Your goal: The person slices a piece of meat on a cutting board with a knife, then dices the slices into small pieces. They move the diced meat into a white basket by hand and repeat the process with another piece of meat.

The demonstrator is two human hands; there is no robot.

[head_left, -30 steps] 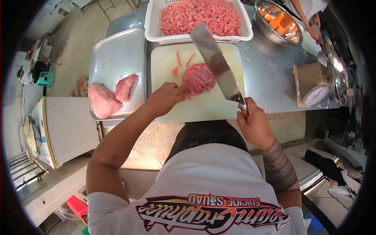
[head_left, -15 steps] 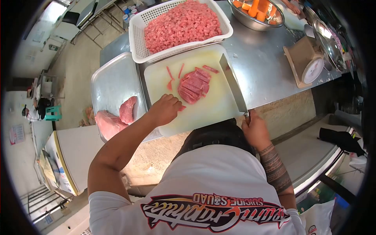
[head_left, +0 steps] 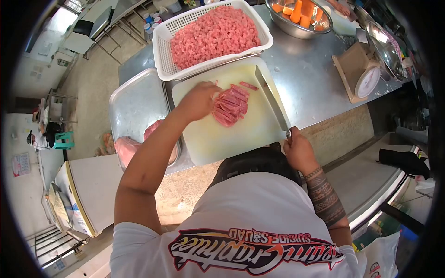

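My right hand is closed round the handle of a large knife, whose broad blade rests along the right side of the white cutting board. Sliced red meat, cut into strips but kept in a pile, lies in the middle of the board. One loose strip sits just beyond it. At the pile's left edge is my left hand, blurred, its fingers turned down; whether anything is in them I cannot make out.
Behind the board stands a white perforated basket of diced meat. A metal tray with larger meat pieces is at the left. Farther right are a steel bowl of orange vegetable chunks and a dial scale. Another person's hand shows at the top.
My left hand has moved forward from the board's near left to the far left of the meat pile, over where loose strips lay. My right hand still holds the knife in nearly the same place.
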